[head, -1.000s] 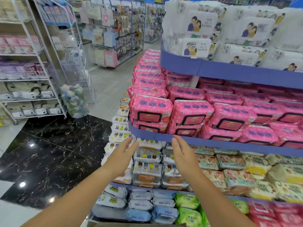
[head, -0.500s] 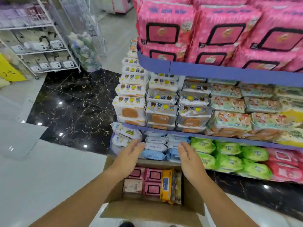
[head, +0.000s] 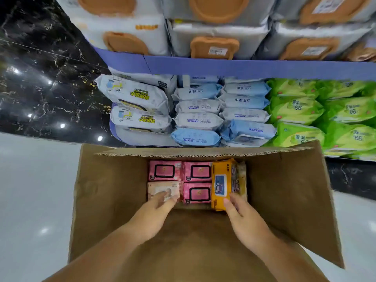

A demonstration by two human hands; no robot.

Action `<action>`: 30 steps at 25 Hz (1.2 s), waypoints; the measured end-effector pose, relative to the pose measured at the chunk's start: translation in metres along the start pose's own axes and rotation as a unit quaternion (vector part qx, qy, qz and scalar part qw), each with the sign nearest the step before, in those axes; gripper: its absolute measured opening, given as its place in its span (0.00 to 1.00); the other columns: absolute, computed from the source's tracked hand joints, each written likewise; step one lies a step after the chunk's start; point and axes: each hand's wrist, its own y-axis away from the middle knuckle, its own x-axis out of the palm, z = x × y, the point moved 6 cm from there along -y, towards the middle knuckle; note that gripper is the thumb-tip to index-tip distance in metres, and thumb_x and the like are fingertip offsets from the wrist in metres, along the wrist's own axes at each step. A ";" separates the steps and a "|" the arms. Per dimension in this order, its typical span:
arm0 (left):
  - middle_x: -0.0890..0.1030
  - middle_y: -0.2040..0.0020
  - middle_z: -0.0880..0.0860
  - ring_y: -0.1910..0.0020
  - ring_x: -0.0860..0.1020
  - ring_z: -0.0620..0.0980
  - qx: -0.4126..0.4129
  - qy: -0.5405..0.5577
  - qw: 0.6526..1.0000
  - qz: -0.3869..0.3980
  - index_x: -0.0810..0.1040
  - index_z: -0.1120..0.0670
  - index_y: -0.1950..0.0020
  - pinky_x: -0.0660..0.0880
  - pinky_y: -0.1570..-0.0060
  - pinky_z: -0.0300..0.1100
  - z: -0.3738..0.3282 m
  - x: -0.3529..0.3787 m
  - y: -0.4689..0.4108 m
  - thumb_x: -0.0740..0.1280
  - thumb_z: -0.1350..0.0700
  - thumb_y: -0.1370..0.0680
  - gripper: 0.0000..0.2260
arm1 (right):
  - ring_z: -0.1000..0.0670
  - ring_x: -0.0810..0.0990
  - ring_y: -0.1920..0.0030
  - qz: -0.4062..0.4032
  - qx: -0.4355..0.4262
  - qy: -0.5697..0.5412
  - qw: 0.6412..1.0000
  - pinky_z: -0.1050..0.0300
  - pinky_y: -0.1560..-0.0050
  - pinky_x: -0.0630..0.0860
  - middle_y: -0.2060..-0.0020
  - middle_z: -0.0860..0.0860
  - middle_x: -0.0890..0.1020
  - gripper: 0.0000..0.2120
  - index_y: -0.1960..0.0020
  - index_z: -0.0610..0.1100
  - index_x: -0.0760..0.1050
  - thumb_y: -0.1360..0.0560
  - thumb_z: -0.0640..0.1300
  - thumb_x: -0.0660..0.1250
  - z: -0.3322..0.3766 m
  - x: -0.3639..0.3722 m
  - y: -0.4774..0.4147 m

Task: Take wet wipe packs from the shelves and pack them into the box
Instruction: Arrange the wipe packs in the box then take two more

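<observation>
A: Open brown cardboard box (head: 97,192) on the floor, both hands down inside it. Where do the packs sit?

B: All bunched against the far wall of the box; the near half of the box floor is bare. 3 pink wet wipe packs with black-framed lids (head: 197,171) lie flat, lids up. 1 pale beige wet wipe pack (head: 162,189) lies flat at the near-left corner of that cluster. 1 orange wet wipe pack with a blue label (head: 220,183) stands on edge along the right side, with 1 more pack (head: 240,180) pressed behind it, colour hard to tell.

A: Left hand?

B: Left hand (head: 152,214) is nearer the beige pack. Fingers loosely spread, tips resting on the pack's near end. Grip is open, nothing enclosed.

A: Right hand?

B: Right hand (head: 244,218) is at the near end of the orange pack. Long axis of that pack runs near-to-far, away from the person. Thumb lies on the labelled left face; the other fingers reach to its right side, so the grip looks narrow around the pack's thickness. Whether it is truly clamped or only steadying, I cannot tell.

A: Judgement on the step?

B: Looks like tidying the row, pushing packs far-ward. Plenty of room left; task is early. More stock lies beyond the box's far wall: blue and white wet wipe packs on the bottom shelf (head: 198,121).
</observation>
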 end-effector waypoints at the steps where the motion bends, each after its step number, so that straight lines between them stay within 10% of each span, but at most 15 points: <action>1: 0.69 0.23 0.48 0.27 0.68 0.50 -0.010 -0.012 1.000 -0.002 0.62 0.43 0.21 0.63 0.38 0.41 0.013 0.004 -0.026 0.57 0.35 0.19 0.28 | 0.51 0.65 0.25 0.002 0.007 0.006 1.000 0.50 0.25 0.63 0.24 0.55 0.67 0.31 0.20 0.54 0.59 0.20 0.66 0.51 -0.009 0.010 -0.023; 12: 0.74 0.27 0.55 0.33 0.74 0.56 -0.107 0.011 0.992 -0.062 0.67 0.54 0.22 0.68 0.34 0.45 0.119 0.017 -0.226 0.61 0.37 0.19 0.31 | 0.42 0.71 0.30 0.037 0.086 0.016 0.995 0.54 0.39 0.66 0.28 0.45 0.73 0.25 0.25 0.46 0.67 0.16 0.58 0.53 -0.077 0.095 -0.187; 16: 0.80 0.40 0.56 0.50 0.78 0.53 -0.181 0.131 0.973 -0.057 0.78 0.55 0.33 0.72 0.53 0.44 0.150 0.034 -0.250 0.69 0.43 0.21 0.22 | 0.42 0.74 0.37 0.095 0.200 -0.133 0.966 0.49 0.35 0.71 0.40 0.44 0.76 0.25 0.28 0.43 0.69 0.18 0.57 0.61 -0.091 0.120 -0.201; 20: 0.80 0.41 0.54 0.48 0.77 0.52 -0.203 0.217 0.953 -0.053 0.80 0.53 0.37 0.72 0.52 0.45 0.157 0.054 -0.273 0.74 0.40 0.28 0.25 | 0.43 0.73 0.33 0.139 0.266 -0.301 0.905 0.45 0.27 0.65 0.36 0.46 0.77 0.22 0.31 0.48 0.71 0.22 0.53 0.69 -0.086 0.153 -0.214; 26: 0.78 0.39 0.50 0.43 0.77 0.52 -0.189 0.067 0.975 -0.097 0.78 0.47 0.35 0.77 0.42 0.48 0.175 0.054 -0.276 0.77 0.26 0.56 0.52 | 0.46 0.75 0.52 -0.098 0.263 -0.181 0.943 0.54 0.50 0.71 0.50 0.46 0.79 0.12 0.42 0.44 0.75 0.20 0.50 0.66 -0.110 0.148 -0.221; 30: 0.76 0.41 0.53 0.47 0.76 0.51 -0.149 0.138 0.973 -0.106 0.69 0.56 0.37 0.74 0.50 0.46 0.168 0.052 -0.265 0.81 0.45 0.34 0.33 | 0.45 0.76 0.56 -0.312 0.223 -0.341 0.858 0.48 0.50 0.75 0.58 0.45 0.80 0.04 0.49 0.45 0.76 0.21 0.46 0.68 -0.132 0.106 -0.200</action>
